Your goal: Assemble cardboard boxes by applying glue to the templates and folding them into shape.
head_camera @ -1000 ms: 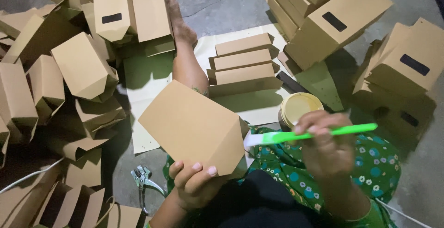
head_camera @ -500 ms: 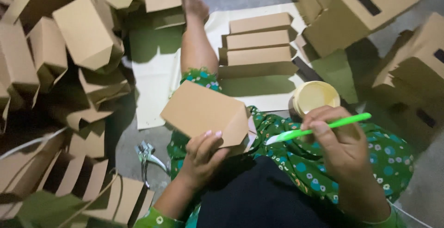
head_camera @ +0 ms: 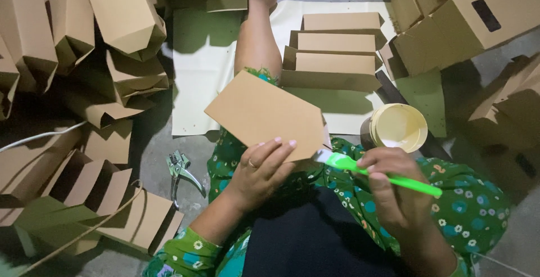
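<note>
Gripping a flat kraft paper bag [head_camera: 264,114] at its near edge, left hand [head_camera: 261,170] closed with fingers on top and thumb beneath; bag raised over the lap, just left of the glue pot [head_camera: 396,128]. Closed too, right hand [head_camera: 394,190], wrapped round a green-handled glue brush [head_camera: 377,173] whose bristles meet the bag's lower right corner. Judged risks: paste dripping onto the green floral trousers [head_camera: 467,209] from an overloaded brush; bag buckling in so narrow a hold; pot tipping if knocked by the right wrist. Beyond the pot, folded bags [head_camera: 334,52] stacked on pale sheeting [head_camera: 197,74]; far left of it, pliers [head_camera: 180,170] on the floor
</note>
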